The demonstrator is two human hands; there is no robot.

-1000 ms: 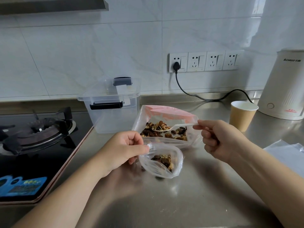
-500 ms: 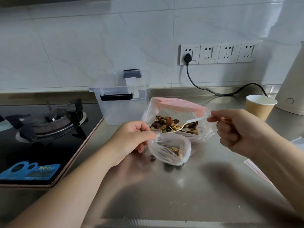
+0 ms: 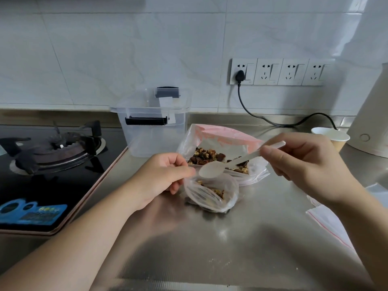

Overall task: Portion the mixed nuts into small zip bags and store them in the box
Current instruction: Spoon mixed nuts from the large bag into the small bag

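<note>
You face a white marble-look tiled wall (image 3: 105,49) with a row of four sockets (image 3: 279,71), one taking a black plug and cable (image 3: 258,116). Below it runs a brushed steel desk (image 3: 231,238) that catches soft daylight. To your left a black gas hob (image 3: 48,148) is set into it, and at the far right stands a white kettle (image 3: 371,114).

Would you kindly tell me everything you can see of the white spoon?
The white spoon looks like thin plastic, in one piece: an oval bowl and a long flat handle. The right hand pinches the handle near its far end. The spoon tilts down to the left, its bowl just above the open mouth of the small zip bag, whose rim the left hand holds. The bowl appears empty. Behind it lies the large bag of mixed nuts.
</note>
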